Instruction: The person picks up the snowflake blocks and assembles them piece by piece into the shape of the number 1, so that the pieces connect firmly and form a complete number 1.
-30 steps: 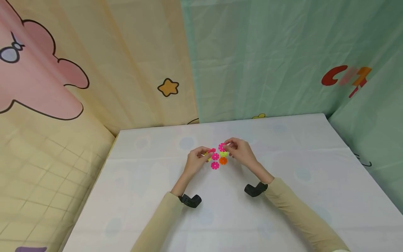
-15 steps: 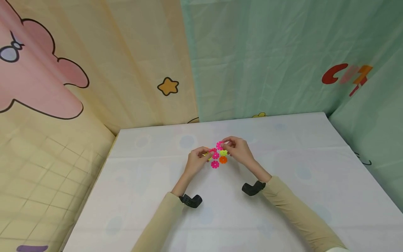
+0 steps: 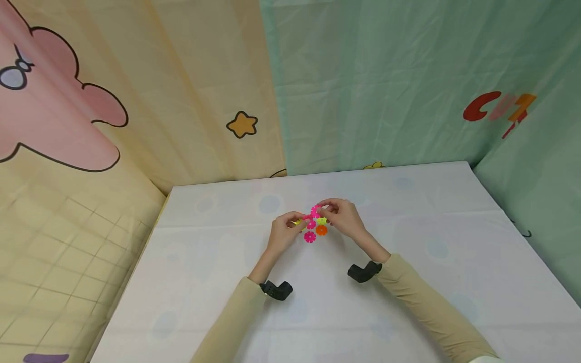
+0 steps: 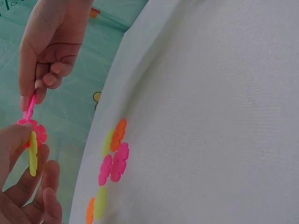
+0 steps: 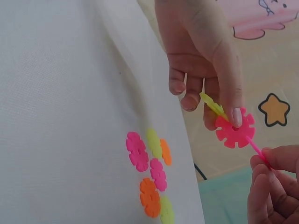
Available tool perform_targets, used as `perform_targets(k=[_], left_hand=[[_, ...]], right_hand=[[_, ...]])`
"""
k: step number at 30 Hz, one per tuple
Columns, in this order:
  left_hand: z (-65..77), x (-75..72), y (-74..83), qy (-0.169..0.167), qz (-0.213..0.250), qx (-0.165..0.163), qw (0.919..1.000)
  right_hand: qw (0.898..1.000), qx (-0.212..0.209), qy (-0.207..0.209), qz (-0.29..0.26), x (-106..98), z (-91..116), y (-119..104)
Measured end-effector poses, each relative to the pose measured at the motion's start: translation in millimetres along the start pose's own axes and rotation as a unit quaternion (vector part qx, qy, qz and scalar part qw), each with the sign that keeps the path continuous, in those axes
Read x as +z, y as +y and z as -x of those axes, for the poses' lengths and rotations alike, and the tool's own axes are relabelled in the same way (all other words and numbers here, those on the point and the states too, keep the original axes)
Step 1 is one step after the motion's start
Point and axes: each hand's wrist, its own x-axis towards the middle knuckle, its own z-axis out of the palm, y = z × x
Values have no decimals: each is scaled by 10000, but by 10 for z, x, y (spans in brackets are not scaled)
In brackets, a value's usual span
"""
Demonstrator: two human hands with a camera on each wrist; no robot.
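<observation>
My left hand (image 3: 282, 233) pinches a pink notched building disc (image 5: 228, 135) between thumb and fingers. Joined to that disc at an angle is a yellow disc (image 4: 33, 156). Opposite it, my right hand (image 3: 343, 218) pinches a second pink disc (image 4: 31, 108) by its edge. In the right wrist view this disc is seen edge-on, its rim meeting the rim of the left hand's pink disc. Both hands are raised above the table. The left fingers partly cover the yellow disc in the head view.
Loose discs lie on the white tabletop (image 3: 209, 282) below the hands: pink (image 5: 137, 151), orange (image 5: 150, 198), yellow (image 5: 167, 211) and several more close together. Printed curtains (image 3: 399, 85) stand behind the table's far edge. A black camera is strapped to each wrist.
My right hand has moved slightly left, bringing its pink disc against the joined discs in the left hand. The left hand has stayed nearly still.
</observation>
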Motion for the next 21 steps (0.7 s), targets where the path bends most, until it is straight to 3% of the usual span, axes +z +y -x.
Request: perform_targets(k=[15,21], left_hand=[[1,47,41,382,-331,334,9982],[1,49,60,459,-491,485,9966]], right_hand=[[9999,-71,49,-88,3,-43,-1],[9995,197,-35,-253,-30,-58,-44]])
